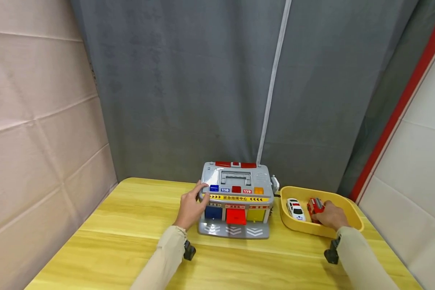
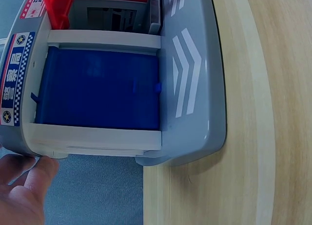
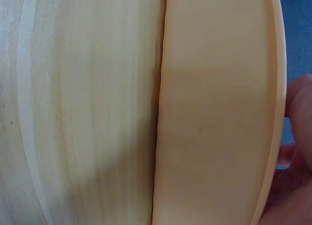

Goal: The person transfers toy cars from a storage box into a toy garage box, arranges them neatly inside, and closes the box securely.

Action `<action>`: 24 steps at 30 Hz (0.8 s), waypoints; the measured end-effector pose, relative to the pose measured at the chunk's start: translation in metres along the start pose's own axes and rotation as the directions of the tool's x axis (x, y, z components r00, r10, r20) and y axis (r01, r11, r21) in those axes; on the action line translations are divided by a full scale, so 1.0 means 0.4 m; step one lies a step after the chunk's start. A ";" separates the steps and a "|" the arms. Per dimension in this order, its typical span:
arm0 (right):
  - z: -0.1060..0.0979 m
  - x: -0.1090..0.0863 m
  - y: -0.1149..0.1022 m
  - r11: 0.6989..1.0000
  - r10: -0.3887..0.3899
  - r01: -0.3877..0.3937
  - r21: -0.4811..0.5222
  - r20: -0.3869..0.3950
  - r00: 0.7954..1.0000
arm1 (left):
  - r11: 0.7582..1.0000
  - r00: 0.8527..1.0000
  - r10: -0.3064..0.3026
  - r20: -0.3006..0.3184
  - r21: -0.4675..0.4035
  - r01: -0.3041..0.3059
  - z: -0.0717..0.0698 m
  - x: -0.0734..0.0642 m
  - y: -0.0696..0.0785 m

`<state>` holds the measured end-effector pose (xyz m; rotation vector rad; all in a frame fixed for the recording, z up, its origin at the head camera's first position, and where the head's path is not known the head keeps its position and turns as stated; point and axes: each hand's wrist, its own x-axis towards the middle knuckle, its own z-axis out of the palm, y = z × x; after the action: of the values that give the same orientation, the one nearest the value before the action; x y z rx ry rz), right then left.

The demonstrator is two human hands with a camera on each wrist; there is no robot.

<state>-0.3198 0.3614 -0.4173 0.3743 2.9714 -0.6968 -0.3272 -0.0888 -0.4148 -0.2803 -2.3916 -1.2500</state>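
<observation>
A grey toy rescue station [image 1: 235, 193] with a carry handle and three coloured doors stands on the table. Its blue door [image 2: 97, 88] is down; the red door [image 1: 236, 216] is swung outward. At the station's left upper edge, my left hand [image 1: 192, 206] touches the roof corner with thumb and fingers extended. My right hand [image 1: 332, 216] reaches into a yellow basket [image 1: 290, 226] and grips a red toy fire truck [image 1: 314, 206]. Beside that truck lies a white toy police car [image 1: 295, 210]. In the right wrist view the basket's wall [image 3: 214, 108] hides the truck and most fingertips.
The wooden table [image 1: 130, 225] ends at a grey curtain [image 1: 188, 100] behind the station. White padded panels [image 1: 420, 169] rise on the right, close to the basket. A small white part [image 1: 274, 184] sticks out from the station's right side, near the basket's rim.
</observation>
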 end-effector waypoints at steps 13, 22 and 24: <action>-0.003 -0.007 -0.015 0.999 0.038 -0.038 -0.038 -0.005 0.999 | 0.999 0.999 0.031 -0.017 -0.018 -0.031 0.001 0.000 0.000; -0.001 -0.010 -0.012 0.997 0.071 -0.072 -0.012 -0.023 0.997 | 1.000 1.000 0.009 -0.008 -0.027 -0.010 0.003 -0.001 -0.002; -0.002 -0.010 -0.010 0.997 0.069 -0.069 -0.017 -0.033 0.997 | 1.000 1.000 0.009 -0.008 -0.024 -0.009 0.003 0.000 -0.002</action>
<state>-0.3171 0.3575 -0.4143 0.4889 2.9769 -0.6626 -0.3276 -0.0883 -0.4159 -0.2925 -2.3678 -1.2741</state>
